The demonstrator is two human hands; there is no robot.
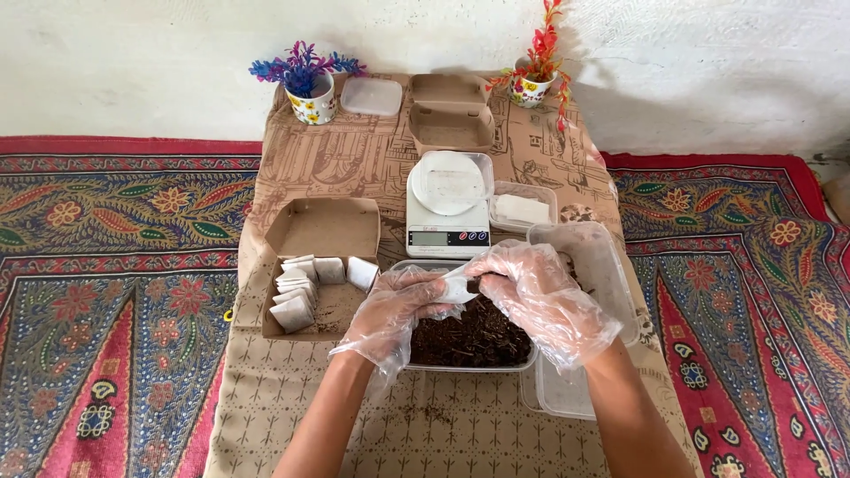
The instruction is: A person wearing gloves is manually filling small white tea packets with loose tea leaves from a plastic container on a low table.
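Both my hands wear thin clear plastic gloves. My left hand (396, 312) and my right hand (537, 294) together hold a small white sachet (458, 287) over a clear plastic tub (472, 364) of dark loose material. To the left, an open brown cardboard box (320, 228) holds several small white filled sachets (301, 283). A white digital kitchen scale (448, 228) with a round plate stands just behind the tub.
A clear tray of flat white sachets (522, 208) lies right of the scale, with a clear lid (591, 258) and another tub (563, 396) at right. At the back stand two flower mugs (313, 99), (531, 88), a lid (372, 96) and an open cardboard box (451, 113). Patterned carpet (106, 292) surrounds the low table.
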